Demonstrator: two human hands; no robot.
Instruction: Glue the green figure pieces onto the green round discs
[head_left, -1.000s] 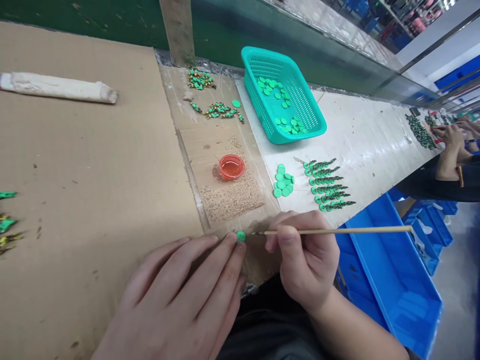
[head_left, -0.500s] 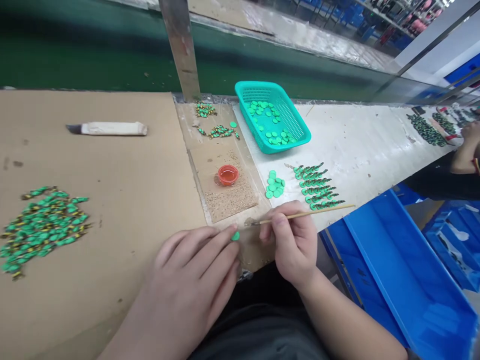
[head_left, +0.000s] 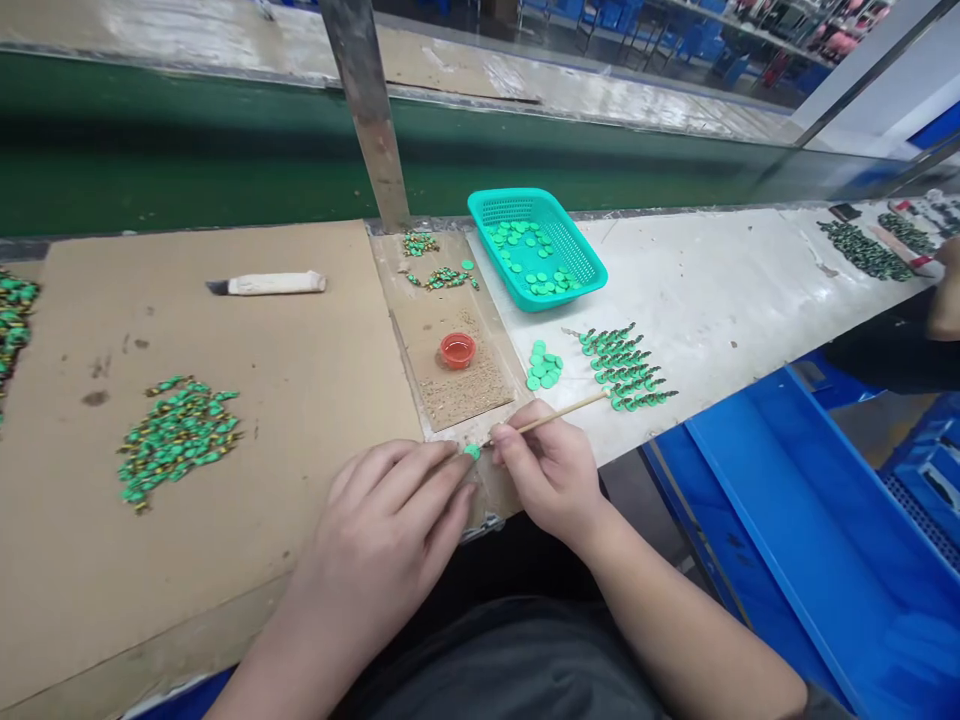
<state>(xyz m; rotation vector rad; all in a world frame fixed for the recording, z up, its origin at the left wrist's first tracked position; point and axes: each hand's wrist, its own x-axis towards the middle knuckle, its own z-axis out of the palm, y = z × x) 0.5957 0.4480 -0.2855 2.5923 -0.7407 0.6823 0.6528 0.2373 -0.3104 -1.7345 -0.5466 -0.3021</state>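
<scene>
Near the table's front edge, my left hand [head_left: 390, 520] presses a small green disc [head_left: 472, 451] under its fingertips, fingers together. My right hand [head_left: 555, 470] pinches a thin wooden stick [head_left: 574, 407] that slants up to the right. The stick's lower tip is at the disc's right side, partly hidden by my fingers; whether it touches I cannot tell. Beyond the hands, a small red cup [head_left: 457, 350] stands on a speckled cardboard piece [head_left: 480, 393]. Loose green discs [head_left: 544, 366] lie to its right, beside rows of discs with dark twisted pieces [head_left: 628, 372] attached.
A turquoise basket [head_left: 599, 277] holds more green discs. Piles of green-and-yellow pieces [head_left: 180, 437] lie on the left cardboard, with a white-wrapped knife [head_left: 277, 284] behind. Blue bins [head_left: 780, 540] stand below at right. Another person's arm [head_left: 946, 300] shows at the far right.
The view has shifted, bringing more of the left side in. My right hand has come closer to my left, and the stick's tip has moved left to the green disc.
</scene>
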